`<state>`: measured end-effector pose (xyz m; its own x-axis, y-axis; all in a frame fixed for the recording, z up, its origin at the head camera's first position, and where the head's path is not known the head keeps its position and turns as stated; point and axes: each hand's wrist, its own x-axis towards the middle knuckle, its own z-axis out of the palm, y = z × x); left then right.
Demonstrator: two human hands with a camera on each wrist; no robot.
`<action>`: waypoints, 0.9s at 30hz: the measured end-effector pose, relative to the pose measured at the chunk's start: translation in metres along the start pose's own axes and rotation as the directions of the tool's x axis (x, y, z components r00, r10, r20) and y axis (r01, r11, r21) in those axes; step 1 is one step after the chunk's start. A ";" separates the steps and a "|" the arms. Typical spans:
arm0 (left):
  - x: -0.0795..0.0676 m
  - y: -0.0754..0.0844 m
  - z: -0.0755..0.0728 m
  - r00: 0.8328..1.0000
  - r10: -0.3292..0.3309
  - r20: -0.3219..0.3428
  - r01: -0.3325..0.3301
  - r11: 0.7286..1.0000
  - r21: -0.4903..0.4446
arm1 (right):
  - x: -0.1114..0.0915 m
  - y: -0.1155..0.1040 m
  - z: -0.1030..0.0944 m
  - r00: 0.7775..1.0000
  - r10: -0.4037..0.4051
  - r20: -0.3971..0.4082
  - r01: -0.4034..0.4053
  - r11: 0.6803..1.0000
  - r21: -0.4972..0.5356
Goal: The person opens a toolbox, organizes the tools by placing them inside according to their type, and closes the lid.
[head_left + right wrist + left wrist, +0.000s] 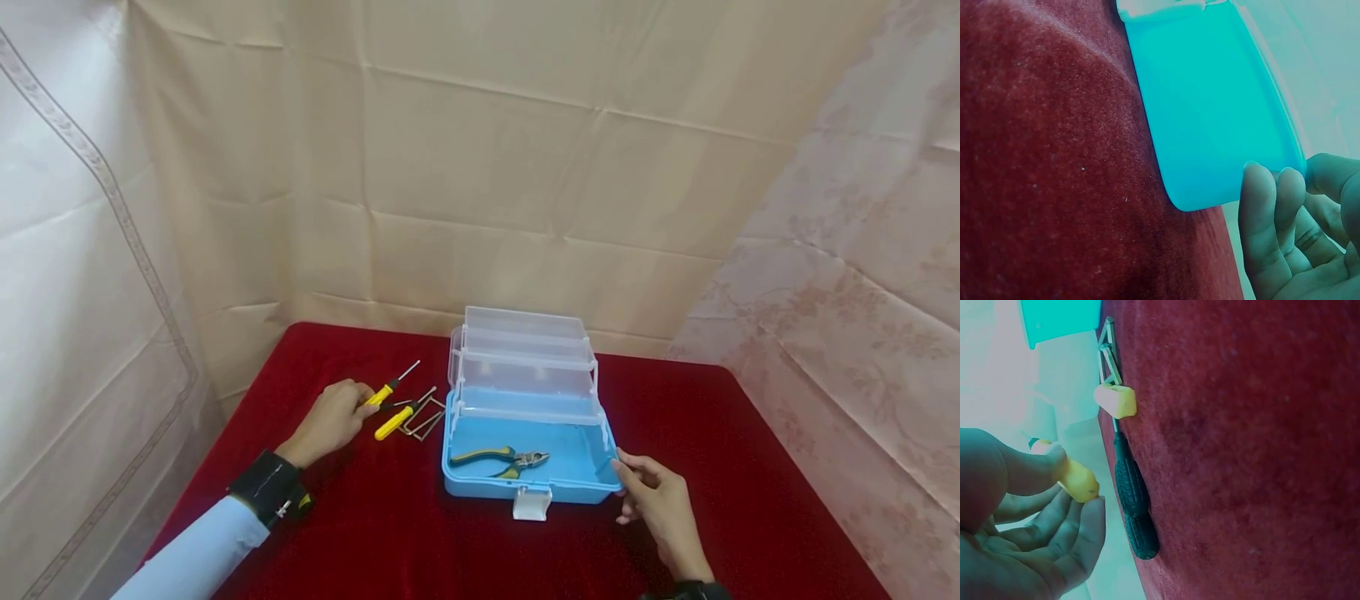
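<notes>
My left hand (330,421) pinches the yellow handle of a screwdriver (1079,480) between thumb and fingers, its shaft pointing away from me. Just below lies a black-handled screwdriver (1132,478) on the red cloth. A second yellow-handled screwdriver (393,423) rests to the right, beside bent metal rods (423,425). At the centre stands an open light-blue toolbox (487,490), with combination pliers (521,460) on its floor. My right hand (660,504) grips the box's front right corner, thumb at the rim; in the right wrist view curled fingers (1260,212) touch the blue wall.
Clear tiered trays (525,375) are raised at the back of the toolbox. A white latch (532,503) hangs down its front. The red cloth (360,533) covers the table, and beige curtains (480,167) stand behind and at both sides.
</notes>
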<state>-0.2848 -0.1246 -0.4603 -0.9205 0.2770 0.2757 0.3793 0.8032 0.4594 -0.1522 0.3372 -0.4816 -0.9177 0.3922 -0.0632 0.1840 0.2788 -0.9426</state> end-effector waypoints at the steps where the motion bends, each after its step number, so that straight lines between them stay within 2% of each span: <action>1: 0.000 0.001 0.000 1.000 0.000 0.002 0.000 1.000 -0.011 | 0.000 0.000 0.000 1.000 -0.001 0.001 0.001 1.000 0.001; 6: 0.001 0.005 -0.001 1.000 -0.002 0.005 0.003 0.998 -0.057 | 0.000 0.000 -0.001 1.000 -0.006 0.001 0.006 1.000 0.003; 17: 0.000 0.006 0.002 1.000 0.003 0.003 -0.002 0.997 -0.072 | -0.001 0.003 -0.001 1.000 0.004 -0.003 -0.004 1.000 0.003; 27: -0.004 0.003 -0.001 0.999 0.041 -0.009 -0.042 0.997 -0.070 | -0.001 0.001 0.003 1.000 -0.007 0.000 0.007 1.000 -0.001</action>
<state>-0.2804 -0.1236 -0.4594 -0.9031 0.3054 0.3018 0.4232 0.7520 0.5054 -0.1524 0.3346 -0.4837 -0.9190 0.3901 -0.0570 0.1782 0.2819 -0.9428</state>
